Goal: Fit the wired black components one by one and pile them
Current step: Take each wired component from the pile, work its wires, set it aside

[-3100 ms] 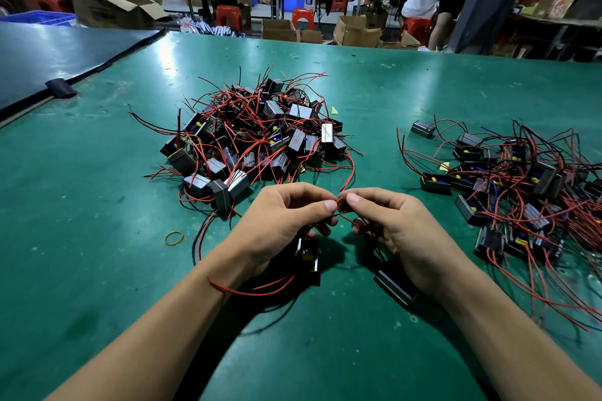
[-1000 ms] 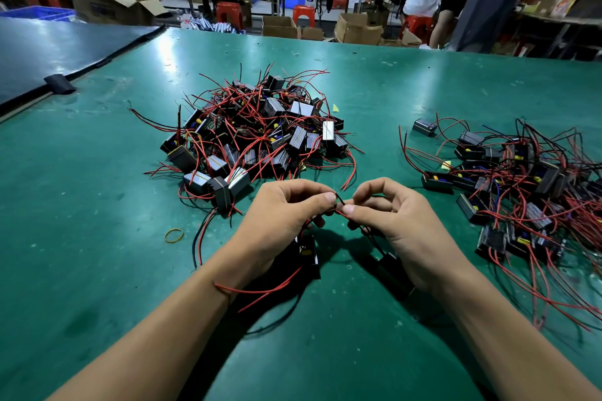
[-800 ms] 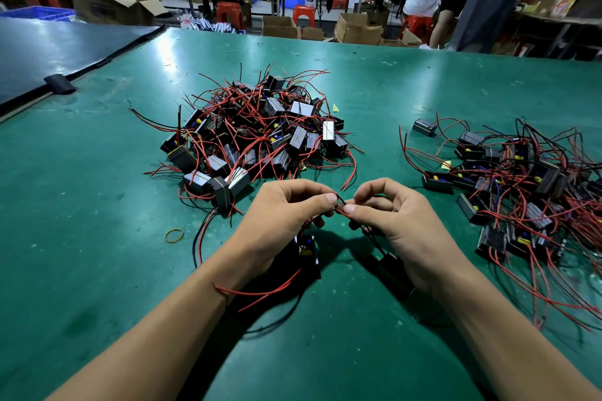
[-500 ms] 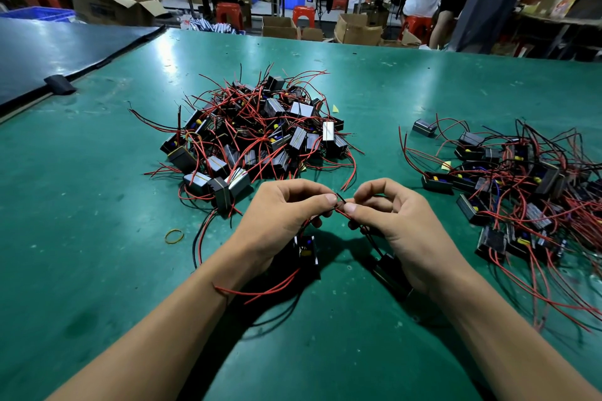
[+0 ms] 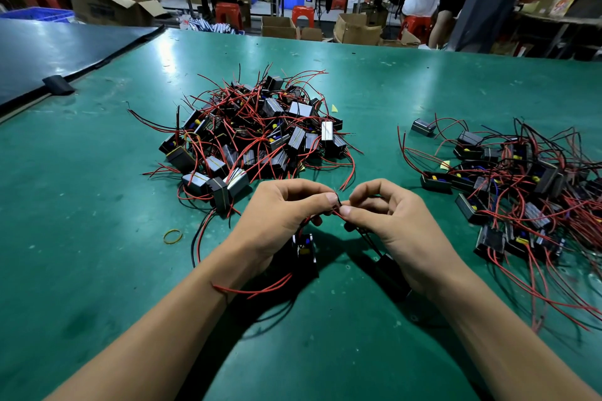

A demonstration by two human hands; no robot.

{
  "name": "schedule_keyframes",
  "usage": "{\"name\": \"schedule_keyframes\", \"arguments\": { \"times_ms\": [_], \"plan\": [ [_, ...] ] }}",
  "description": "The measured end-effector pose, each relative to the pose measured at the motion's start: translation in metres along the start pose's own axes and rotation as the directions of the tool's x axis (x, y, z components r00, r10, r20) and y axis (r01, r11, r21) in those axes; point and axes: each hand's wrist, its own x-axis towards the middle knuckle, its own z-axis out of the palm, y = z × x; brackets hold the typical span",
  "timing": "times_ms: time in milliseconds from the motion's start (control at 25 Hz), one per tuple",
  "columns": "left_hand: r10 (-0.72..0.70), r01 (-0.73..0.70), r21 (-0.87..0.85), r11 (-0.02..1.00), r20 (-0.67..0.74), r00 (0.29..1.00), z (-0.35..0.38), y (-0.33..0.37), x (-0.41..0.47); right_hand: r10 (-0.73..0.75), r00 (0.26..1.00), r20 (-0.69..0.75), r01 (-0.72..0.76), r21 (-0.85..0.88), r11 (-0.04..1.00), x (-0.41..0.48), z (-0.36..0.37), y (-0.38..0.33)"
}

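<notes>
Black component (image 5: 304, 252) under left hand (image 5: 280, 215): long axis near-to-far, open face upward | left hand and right hand (image 5: 394, 225): fingertips meeting, each pinching red wire ends (image 5: 337, 210).

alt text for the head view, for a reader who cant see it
A left hand and a right hand pinch thin wire ends together over a green table, with a black component under the left hand. A heap of red-wired components lies beyond them and a looser spread to the right.
</notes>
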Motion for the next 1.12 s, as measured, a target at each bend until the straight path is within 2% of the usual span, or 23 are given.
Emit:
{"name": "schedule_keyframes", "arguments": {
  "times_ms": [280,480,600,720,800,920,1120],
  "plan": [
    [0.068,-0.065,0.109,0.992,-0.022,0.997,0.0,-0.001,0.0,-0.026,0.999,0.038,0.03,-0.098,0.995,0.0,-0.001,0.0],
    [0.097,-0.103,0.143,0.984,0.048,0.994,0.0,0.001,-0.002,-0.171,0.985,0.019,0.17,-0.265,0.949,-0.002,-0.002,-0.001],
    [0.117,-0.129,0.186,0.974,0.074,0.99,-0.001,0.003,-0.003,-0.295,0.955,0.03,0.281,-0.407,0.869,-0.002,-0.004,0.001],
    [0.101,-0.116,0.213,0.97,0.081,0.992,-0.002,0.003,-0.002,-0.48,0.872,0.095,0.447,-0.552,0.704,-0.001,-0.006,0.002],
    [0.079,-0.098,0.211,0.972,0.096,0.992,-0.002,0.002,-0.002,-0.549,0.822,0.151,0.52,-0.592,0.616,0.001,-0.008,0.004],
    [0.044,-0.067,0.179,0.982,0.126,0.991,-0.002,0.001,0.0,-0.603,0.77,0.211,0.586,-0.608,0.535,0.005,-0.012,0.006],
    [0.022,-0.031,0.069,0.997,0.13,0.991,0.0,-0.001,0.001,-0.625,0.738,0.254,0.617,-0.629,0.473,0.01,-0.016,0.01]
  ]
}}
